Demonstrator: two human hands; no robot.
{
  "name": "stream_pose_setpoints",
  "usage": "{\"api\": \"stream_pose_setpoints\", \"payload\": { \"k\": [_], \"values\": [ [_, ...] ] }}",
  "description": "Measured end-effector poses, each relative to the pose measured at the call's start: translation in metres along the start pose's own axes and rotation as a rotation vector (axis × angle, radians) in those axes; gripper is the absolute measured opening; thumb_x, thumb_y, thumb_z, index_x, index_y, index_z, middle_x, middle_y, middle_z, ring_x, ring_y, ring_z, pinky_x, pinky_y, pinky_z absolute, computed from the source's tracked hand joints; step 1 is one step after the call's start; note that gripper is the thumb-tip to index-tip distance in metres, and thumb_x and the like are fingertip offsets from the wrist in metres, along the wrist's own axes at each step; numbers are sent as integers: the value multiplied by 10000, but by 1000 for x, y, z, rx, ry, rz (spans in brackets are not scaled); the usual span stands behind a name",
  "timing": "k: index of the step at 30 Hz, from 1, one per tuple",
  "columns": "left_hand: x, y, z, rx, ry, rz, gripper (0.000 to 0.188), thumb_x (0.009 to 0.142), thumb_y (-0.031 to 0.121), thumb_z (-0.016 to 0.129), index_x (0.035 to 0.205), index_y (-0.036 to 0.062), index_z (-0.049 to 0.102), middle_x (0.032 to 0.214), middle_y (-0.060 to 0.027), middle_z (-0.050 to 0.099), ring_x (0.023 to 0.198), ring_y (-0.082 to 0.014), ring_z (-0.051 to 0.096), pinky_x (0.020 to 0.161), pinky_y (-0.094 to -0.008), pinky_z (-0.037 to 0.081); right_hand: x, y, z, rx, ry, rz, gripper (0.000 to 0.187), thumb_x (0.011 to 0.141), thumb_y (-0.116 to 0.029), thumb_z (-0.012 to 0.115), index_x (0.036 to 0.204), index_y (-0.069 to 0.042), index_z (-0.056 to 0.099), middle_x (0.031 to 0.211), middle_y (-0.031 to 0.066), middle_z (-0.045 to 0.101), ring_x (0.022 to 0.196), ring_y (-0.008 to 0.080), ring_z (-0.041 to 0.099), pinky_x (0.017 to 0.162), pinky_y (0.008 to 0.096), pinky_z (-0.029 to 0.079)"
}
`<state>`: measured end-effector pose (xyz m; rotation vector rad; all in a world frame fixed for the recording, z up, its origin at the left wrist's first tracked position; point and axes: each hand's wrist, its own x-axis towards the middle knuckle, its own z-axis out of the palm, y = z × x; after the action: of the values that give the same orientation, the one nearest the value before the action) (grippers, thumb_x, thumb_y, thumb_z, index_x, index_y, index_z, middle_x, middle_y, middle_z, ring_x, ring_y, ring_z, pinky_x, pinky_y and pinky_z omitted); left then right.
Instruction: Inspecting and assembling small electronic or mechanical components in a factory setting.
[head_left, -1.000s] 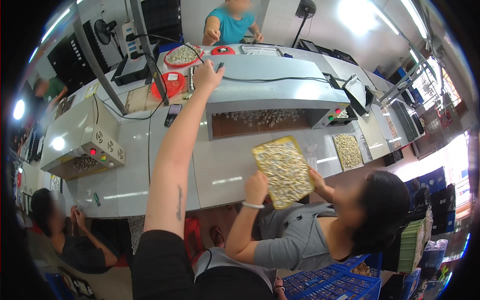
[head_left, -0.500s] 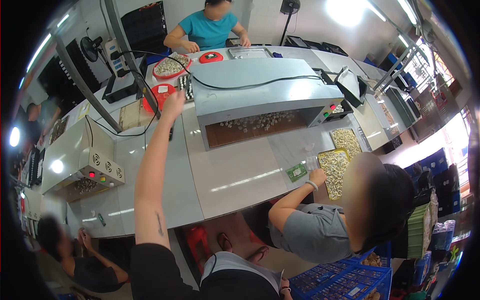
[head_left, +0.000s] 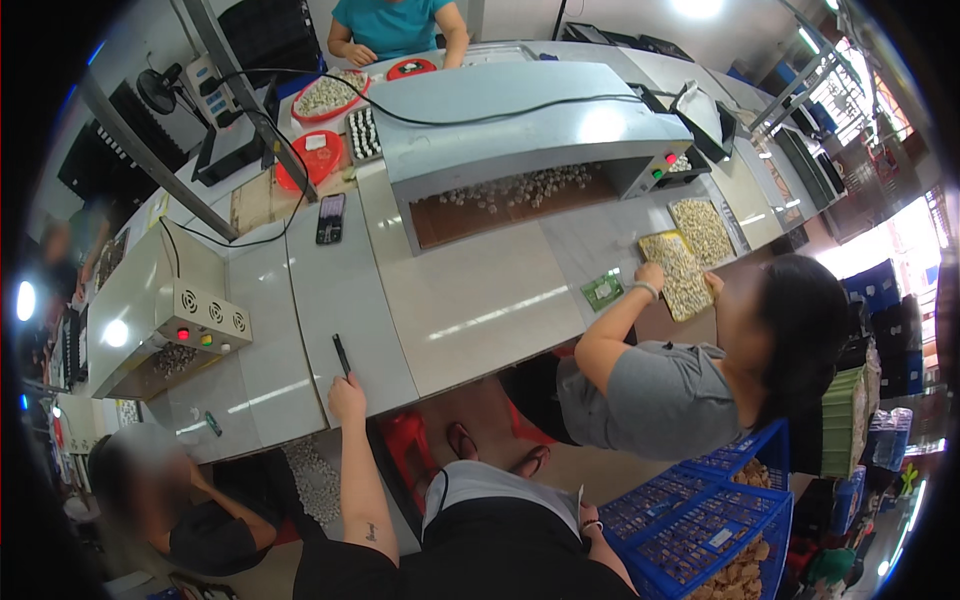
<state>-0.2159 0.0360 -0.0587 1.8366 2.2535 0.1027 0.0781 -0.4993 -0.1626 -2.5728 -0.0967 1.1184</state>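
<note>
My left hand (head_left: pixel 348 398) is at the table's near edge, its fingers closed around the end of a slim black stick-like tool (head_left: pixel 342 354); whether it is a pen or tweezers I cannot make out. The tool points away from me over the pale tabletop (head_left: pixel 290 345). Farther up lies a dark phone (head_left: pixel 330 219). My right hand (head_left: pixel 590 522) hangs low beside my hip, a band at its wrist. A pale edge shows just above that hand, and its fingers are too hidden to read.
A grey metal tunnel machine (head_left: pixel 520 120) holding small pale pieces spans the table. Beyond stand a red lid (head_left: pixel 310 162) and a tray of white pieces (head_left: pixel 364 134). At right, a co-worker holds a yellow tray (head_left: pixel 678 280); blue crates (head_left: pixel 700 535) stand behind. Another co-worker sits at left.
My left hand has come back from the far trays to the near table edge, now with the black tool in it. The co-worker at right has taken the yellow tray in both hands.
</note>
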Motion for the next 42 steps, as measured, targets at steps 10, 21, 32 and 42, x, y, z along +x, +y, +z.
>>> {"api": "stream_pose_setpoints", "payload": {
  "k": [10,21,32,42],
  "values": [
    [0,23,-22,34,125,-77,363,778,294,555,1006,20,485,1014,-192,543,943,-361,522,766,-460,434,-4,9,-8,-8,-18,59,350,771,-356,518,956,-81,629,939,171,614,937,329,570,784,360,443],
    [-35,122,47,-267,290,498,581,812,299,509,1276,24,293,1335,-178,290,1265,-336,222,1016,-480,186,4,23,-5,-16,-64,32,350,769,-370,518,966,-101,625,956,164,608,946,336,562,795,371,440],
    [-36,141,64,-224,307,418,672,837,361,454,1362,66,156,1426,-151,110,1320,-322,78,1049,-487,76,0,35,11,-81,-119,112,373,784,-330,553,1009,-38,603,928,178,624,920,269,592,781,338,435],
    [-31,142,71,-41,263,383,690,838,432,431,1366,79,163,1420,-144,154,1315,-312,122,1044,-497,80,14,60,26,-198,-294,-46,441,777,-301,570,1133,-50,508,1128,193,510,1044,241,499,888,335,361]
  ]
}}
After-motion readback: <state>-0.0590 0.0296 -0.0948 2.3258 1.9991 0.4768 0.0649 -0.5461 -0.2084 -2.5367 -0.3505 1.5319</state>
